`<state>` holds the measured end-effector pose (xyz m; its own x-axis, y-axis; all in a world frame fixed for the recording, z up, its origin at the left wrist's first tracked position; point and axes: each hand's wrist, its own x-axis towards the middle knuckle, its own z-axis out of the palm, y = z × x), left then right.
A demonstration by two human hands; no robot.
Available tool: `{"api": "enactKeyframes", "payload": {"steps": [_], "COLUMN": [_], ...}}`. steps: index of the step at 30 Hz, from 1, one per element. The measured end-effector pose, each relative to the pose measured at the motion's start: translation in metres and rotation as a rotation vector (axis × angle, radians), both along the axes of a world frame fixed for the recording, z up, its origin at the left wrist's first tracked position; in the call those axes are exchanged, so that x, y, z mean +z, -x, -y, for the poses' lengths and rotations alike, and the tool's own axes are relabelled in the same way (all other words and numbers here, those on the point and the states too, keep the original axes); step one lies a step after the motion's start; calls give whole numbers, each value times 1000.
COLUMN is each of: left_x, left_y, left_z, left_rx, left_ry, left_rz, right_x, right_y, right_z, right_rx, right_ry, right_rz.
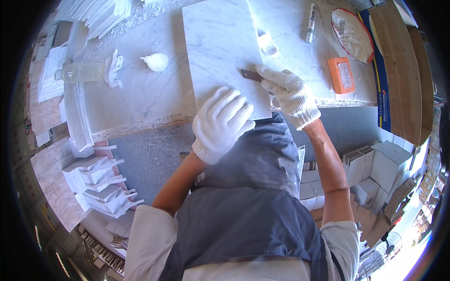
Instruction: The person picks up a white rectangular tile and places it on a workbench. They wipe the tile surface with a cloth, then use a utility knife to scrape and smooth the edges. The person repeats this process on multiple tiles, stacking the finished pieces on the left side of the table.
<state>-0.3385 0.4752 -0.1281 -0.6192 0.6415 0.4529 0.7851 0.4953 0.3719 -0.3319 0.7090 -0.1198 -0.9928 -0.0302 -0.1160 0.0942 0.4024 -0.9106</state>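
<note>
A white marble slab [220, 42] with grey veins lies on the bench, its near end jutting past the front edge. My left hand [221, 122], in a white knit glove, rests on the slab's near left corner with its fingers stretched out. In my gloved right hand [291, 96] is a flat dark metal scraper blade [251, 75], pinched between thumb and fingers. The blade's free end points left over the slab's right part; whether it touches the surface I cannot tell. Just beyond that hand sits a small white piece [267, 44], partly washed out by glare.
On the bench's right are a marker [311, 23], an orange block-shaped pack [341, 75], a red-rimmed dish of whitish paste [352, 35] and a cardboard box [398, 70]. Leftward are a white bulb-shaped bottle [156, 62], a crumpled white glove [113, 69] and a clear bottle [84, 73].
</note>
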Motion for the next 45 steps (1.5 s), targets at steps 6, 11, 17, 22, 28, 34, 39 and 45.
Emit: {"api": "enactKeyframes", "payload": {"steps": [6, 11, 17, 22, 28, 34, 39, 45], "left_x": [-11, -13, -11, -16, -17, -13, -18, -21], "left_y": [-4, -7, -8, -10, -8, -9, -10, -8], "left_z": [2, 2, 3, 4, 3, 4, 1, 4], "left_rx": [90, 119, 122, 157, 143, 133, 147, 118], "left_ry": [-40, -7, 27, 17, 9, 10, -33, 28], "left_rz": [-64, -107, -142, -148, -141, -135, -207, -89], "right_x": [-7, -23, -22, -10, -26, -22, -14, -33], "right_y": [4, 1, 1, -1, -5, 10, -6, 12], "right_z": [1, -3, -9, -8, -5, -11, -4, -7], "right_rx": [21, 48, 152, 103, 287, 167, 172, 163], "right_ry": [-3, 126, -20, 242, 349, 9, 91, 111], "right_rz": [-138, -195, -279, 45, -186, -195, -163, -281]}}
